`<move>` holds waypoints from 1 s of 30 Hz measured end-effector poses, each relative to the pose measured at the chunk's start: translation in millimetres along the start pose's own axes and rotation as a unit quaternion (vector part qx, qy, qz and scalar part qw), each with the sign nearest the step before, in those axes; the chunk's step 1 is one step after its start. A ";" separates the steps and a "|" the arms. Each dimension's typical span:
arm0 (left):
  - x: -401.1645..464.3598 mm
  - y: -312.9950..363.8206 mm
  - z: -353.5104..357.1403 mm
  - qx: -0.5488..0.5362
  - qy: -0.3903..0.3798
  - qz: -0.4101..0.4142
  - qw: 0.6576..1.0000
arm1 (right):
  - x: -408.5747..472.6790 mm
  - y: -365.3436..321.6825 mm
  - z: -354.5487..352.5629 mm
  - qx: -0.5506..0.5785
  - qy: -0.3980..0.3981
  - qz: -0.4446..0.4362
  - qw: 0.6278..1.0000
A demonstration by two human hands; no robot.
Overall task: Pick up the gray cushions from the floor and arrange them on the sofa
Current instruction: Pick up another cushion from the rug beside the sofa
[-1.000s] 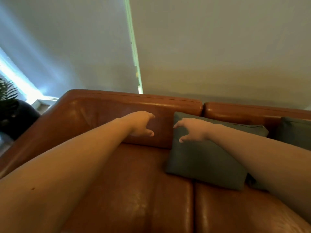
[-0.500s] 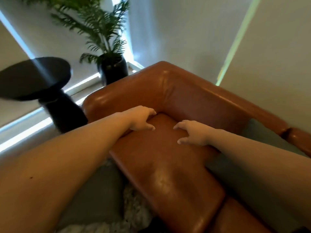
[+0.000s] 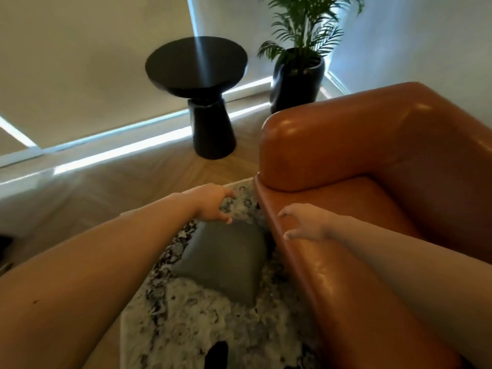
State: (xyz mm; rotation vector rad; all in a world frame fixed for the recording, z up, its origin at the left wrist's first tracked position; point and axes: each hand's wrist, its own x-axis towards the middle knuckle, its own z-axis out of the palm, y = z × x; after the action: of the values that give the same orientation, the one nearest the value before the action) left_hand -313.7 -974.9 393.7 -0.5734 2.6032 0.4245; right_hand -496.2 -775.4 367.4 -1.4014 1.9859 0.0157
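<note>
A gray cushion (image 3: 226, 259) lies flat on the shaggy rug, right beside the front of the brown leather sofa (image 3: 372, 161). My left hand (image 3: 210, 203) hovers just past the cushion's far edge, fingers curled apart and holding nothing. My right hand (image 3: 306, 222) is over the sofa's front seat edge, to the right of the cushion, fingers spread and empty. Neither hand touches the cushion.
A white and black shaggy rug (image 3: 202, 328) covers the floor under the cushion. A black round side table (image 3: 202, 83) and a potted palm in a black pot (image 3: 298, 75) stand beyond the sofa arm on the wooden floor (image 3: 106, 187).
The view has swung left and down, from the sofa back with its cushions to the floor beside the sofa. Both hands stay open and now reach toward the cushion on the rug.
</note>
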 end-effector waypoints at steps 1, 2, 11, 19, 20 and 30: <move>-0.8 -19.3 2.0 -0.004 -0.001 -0.007 1.000 | 17.0 -9.6 3.3 0.008 -0.005 0.001 1.000; -1.3 -39.6 5.6 -0.011 -0.001 -0.013 1.000 | 34.5 -20.2 7.0 0.022 -0.011 0.005 1.000; 43.6 -160.3 45.3 -0.047 -0.061 -0.046 0.996 | 162.0 -54.6 33.2 0.105 -0.095 0.036 0.989; 163.4 -226.5 114.2 -0.067 -0.119 -0.091 0.987 | 307.2 -16.6 64.9 0.116 -0.156 0.088 0.977; 181.6 -235.9 130.1 -0.073 -0.128 -0.094 0.985 | 327.2 -9.1 75.3 0.123 -0.163 0.095 0.974; 323.8 -327.8 320.9 -0.093 -0.187 -0.117 0.971 | 508.4 58.0 226.5 0.149 -0.177 0.110 0.967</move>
State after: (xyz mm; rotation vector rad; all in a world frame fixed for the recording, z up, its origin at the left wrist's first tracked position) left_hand -316.5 -1241.7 -100.3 -0.7702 2.1222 0.6346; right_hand -513.4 -1082.7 -99.9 -0.9115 1.7471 0.0605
